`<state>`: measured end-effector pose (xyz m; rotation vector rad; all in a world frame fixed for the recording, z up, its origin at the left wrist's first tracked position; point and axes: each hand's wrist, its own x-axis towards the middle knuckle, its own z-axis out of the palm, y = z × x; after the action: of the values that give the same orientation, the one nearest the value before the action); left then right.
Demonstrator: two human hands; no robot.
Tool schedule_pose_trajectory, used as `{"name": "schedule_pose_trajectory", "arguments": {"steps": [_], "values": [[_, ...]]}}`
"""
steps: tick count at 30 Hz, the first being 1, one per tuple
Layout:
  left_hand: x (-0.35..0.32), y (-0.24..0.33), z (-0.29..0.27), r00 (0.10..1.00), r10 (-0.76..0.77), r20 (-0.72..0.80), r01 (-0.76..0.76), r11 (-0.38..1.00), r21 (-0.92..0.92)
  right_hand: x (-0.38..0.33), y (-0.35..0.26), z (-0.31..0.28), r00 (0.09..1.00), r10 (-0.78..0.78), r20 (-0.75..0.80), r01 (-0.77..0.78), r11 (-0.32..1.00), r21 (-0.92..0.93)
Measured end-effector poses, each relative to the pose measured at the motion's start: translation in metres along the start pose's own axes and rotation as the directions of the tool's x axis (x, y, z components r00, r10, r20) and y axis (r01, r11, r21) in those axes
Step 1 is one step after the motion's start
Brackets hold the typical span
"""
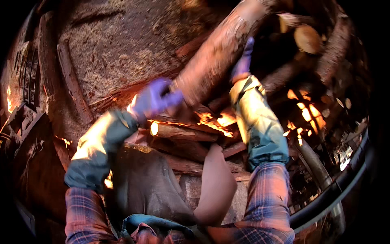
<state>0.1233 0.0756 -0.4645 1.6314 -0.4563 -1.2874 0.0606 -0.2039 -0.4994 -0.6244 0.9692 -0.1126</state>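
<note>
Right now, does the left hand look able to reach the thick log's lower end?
Probably yes: the left hand is beside the lower end of the thick log, with nothing visible between them; blur hides whether they touch.

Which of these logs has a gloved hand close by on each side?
The thick log slanting down from the top edge, left hand by its lower end, right hand along its right side. No other log is flanked this way.

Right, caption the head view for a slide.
Purple-gloved left hand and right hand flank a thick log, with more cut logs at upper right.
</note>
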Motion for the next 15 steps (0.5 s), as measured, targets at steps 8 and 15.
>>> {"name": "schedule_pose_trajectory", "arguments": {"steps": [8, 15], "values": [[-0.114, 0.099, 0.162, 0.926, -0.354, 0.129, 0.326, 0.579, -0.748, -0.214, 0.013, -0.053, 0.799, 0.346, 0.493, -0.576, 0.674, 0.462], [-0.194, 0.107, 0.186, 0.833, -0.536, -0.133, 0.307, 0.65, -0.695, -0.334, 0.078, -0.018, 0.755, 0.52, 0.399, -0.655, 0.57, 0.497]]}}
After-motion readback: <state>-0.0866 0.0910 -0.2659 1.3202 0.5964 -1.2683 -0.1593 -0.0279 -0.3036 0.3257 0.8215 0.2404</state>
